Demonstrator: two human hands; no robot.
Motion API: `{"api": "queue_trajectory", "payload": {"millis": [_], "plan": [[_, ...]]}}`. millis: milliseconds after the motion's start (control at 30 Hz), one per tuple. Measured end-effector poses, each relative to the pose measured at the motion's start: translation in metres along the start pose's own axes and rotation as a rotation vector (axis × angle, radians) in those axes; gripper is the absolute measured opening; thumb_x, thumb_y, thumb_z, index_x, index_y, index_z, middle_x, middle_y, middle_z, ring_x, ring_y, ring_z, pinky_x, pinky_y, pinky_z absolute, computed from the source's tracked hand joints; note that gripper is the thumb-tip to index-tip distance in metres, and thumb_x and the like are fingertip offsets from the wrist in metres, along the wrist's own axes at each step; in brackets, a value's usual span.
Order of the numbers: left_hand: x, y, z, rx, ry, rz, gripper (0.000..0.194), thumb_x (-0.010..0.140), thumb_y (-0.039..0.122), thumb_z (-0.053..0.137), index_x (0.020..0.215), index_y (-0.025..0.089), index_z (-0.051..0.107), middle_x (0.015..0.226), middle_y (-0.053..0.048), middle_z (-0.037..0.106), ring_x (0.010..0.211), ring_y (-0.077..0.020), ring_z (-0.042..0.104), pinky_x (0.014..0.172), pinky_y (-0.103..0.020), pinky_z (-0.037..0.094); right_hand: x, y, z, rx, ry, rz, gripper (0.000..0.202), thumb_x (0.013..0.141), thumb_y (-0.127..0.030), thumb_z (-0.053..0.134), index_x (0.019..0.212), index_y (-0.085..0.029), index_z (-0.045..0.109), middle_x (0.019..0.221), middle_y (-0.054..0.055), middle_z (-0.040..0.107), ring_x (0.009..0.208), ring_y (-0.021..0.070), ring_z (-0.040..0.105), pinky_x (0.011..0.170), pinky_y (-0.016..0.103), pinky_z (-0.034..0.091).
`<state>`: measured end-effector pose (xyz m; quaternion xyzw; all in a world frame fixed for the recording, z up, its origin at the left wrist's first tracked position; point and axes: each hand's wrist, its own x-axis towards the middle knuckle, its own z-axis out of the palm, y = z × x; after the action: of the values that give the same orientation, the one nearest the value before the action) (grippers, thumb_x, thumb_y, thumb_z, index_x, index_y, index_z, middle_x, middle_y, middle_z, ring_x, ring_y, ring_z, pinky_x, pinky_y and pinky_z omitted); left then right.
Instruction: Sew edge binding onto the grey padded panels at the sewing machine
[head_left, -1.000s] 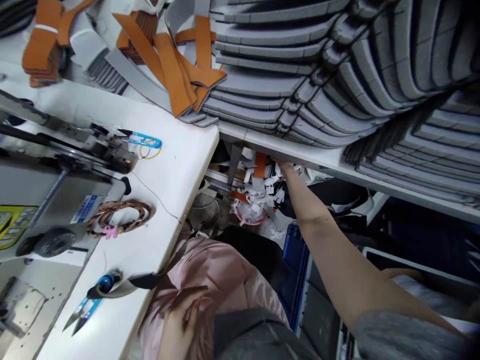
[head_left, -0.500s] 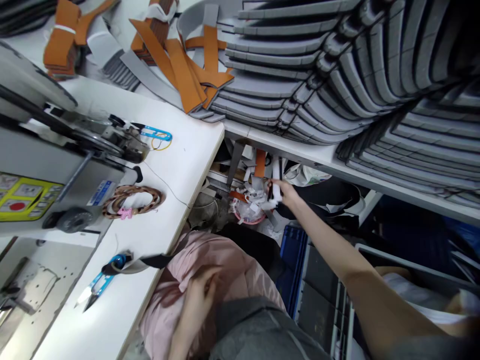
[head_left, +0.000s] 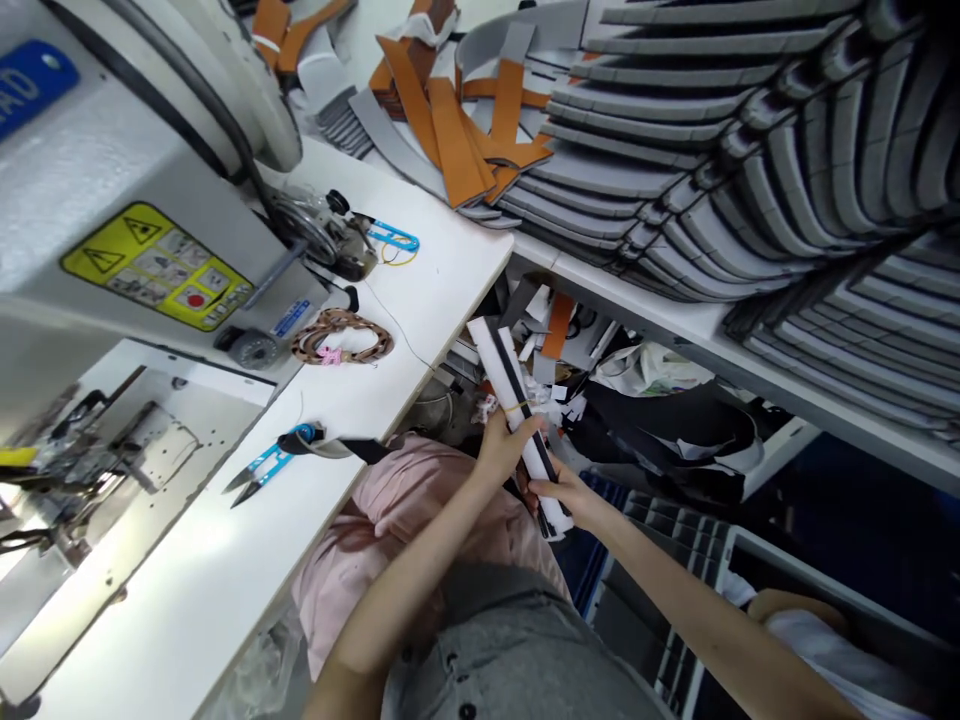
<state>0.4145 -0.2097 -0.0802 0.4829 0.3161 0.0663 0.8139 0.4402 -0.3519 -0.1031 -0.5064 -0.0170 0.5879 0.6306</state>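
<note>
A bundle of white and black strips (head_left: 501, 362), bound by a yellowish rubber band (head_left: 516, 407), slants above my lap. My left hand (head_left: 504, 440) is closed round its middle, just below the band. Lower down, my right hand (head_left: 562, 492) grips the same bundle near its bottom end. Several strips lie pressed together in it, some white and some black. Part of my left fingers is hidden behind the strips.
On the white table (head_left: 420, 300) at left are blue thread snips (head_left: 274, 465), a second blue pair (head_left: 394, 236), a brown braided loop (head_left: 341, 337) and a sewing machine (head_left: 150, 220). Orange strips (head_left: 457, 140) and stacked grey panels (head_left: 637, 150) fill the shelf. Scraps and a grey crate (head_left: 739, 545) sit below.
My right hand has drawn the bundle from the space under the shelf back toward my lap. My left hand has risen from my lap and taken hold of it. The view has shifted left.
</note>
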Motion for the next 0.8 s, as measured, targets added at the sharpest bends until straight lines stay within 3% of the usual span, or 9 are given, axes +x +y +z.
{"api": "queue_trajectory", "payload": {"millis": [233, 400, 533, 633, 733, 800], "plan": [[-0.002, 0.026, 0.01, -0.055, 0.026, -0.015, 0.042, 0.074, 0.055, 0.074, 0.074, 0.015, 0.061, 0.063, -0.002, 0.065, 0.057, -0.0152, 0.063, 0.054, -0.024, 0.049, -0.006, -0.016, 0.011, 0.021, -0.096, -0.049, 0.047, 0.072, -0.045, 0.083, 0.101, -0.024, 0.052, 0.072, -0.004, 0.059, 0.055, 0.0114, 0.052, 0.049, 0.027, 0.048], [0.004, 0.047, 0.017, -0.135, 0.003, -0.032, 0.037, 0.078, 0.05, 0.073, 0.079, 0.015, 0.061, 0.062, -0.002, 0.064, 0.055, -0.017, 0.065, 0.05, -0.024, 0.049, -0.012, -0.028, 0.022, 0.103, -0.135, -0.079, 0.052, 0.075, -0.044, 0.081, 0.111, -0.028, 0.048, 0.075, -0.005, 0.055, 0.054, 0.0095, 0.046, 0.047, 0.024, 0.043], [0.014, 0.069, 0.027, -0.167, 0.019, -0.042, 0.031, 0.085, 0.042, 0.07, 0.076, 0.015, 0.058, 0.06, -0.001, 0.06, 0.064, -0.0194, 0.07, 0.06, -0.029, 0.057, -0.015, -0.042, 0.028, 0.167, -0.114, -0.058, 0.059, 0.072, -0.062, 0.079, 0.109, -0.027, 0.048, 0.075, -0.005, 0.049, 0.055, 0.0089, 0.04, 0.044, 0.021, 0.035], [0.026, 0.079, 0.035, -0.159, 0.014, -0.012, 0.027, 0.092, 0.035, 0.065, 0.077, 0.014, 0.057, 0.06, 0.0, 0.058, 0.075, -0.0211, 0.073, 0.073, -0.034, 0.061, -0.016, -0.054, 0.03, 0.173, -0.103, -0.033, 0.061, 0.075, -0.079, 0.063, 0.097, -0.024, 0.049, 0.073, -0.004, 0.044, 0.052, 0.0079, 0.032, 0.042, 0.02, 0.029], [0.039, 0.086, 0.04, -0.162, 0.032, 0.001, 0.026, 0.096, 0.031, 0.061, 0.076, 0.014, 0.056, 0.063, 0.0, 0.058, 0.083, -0.0206, 0.074, 0.081, -0.035, 0.062, -0.02, -0.064, 0.033, 0.154, -0.107, -0.053, 0.061, 0.082, -0.084, 0.048, 0.093, -0.024, 0.047, 0.073, -0.003, 0.045, 0.05, 0.0076, 0.028, 0.041, 0.021, 0.026], [0.047, 0.092, 0.041, -0.176, 0.07, 0.02, 0.025, 0.095, 0.03, 0.063, 0.078, 0.013, 0.057, 0.069, -0.001, 0.061, 0.089, -0.0208, 0.073, 0.085, -0.036, 0.061, -0.025, -0.067, 0.035, 0.142, -0.115, -0.061, 0.061, 0.082, -0.084, 0.048, 0.094, -0.024, 0.047, 0.074, -0.004, 0.045, 0.05, 0.0075, 0.028, 0.042, 0.02, 0.025]]}}
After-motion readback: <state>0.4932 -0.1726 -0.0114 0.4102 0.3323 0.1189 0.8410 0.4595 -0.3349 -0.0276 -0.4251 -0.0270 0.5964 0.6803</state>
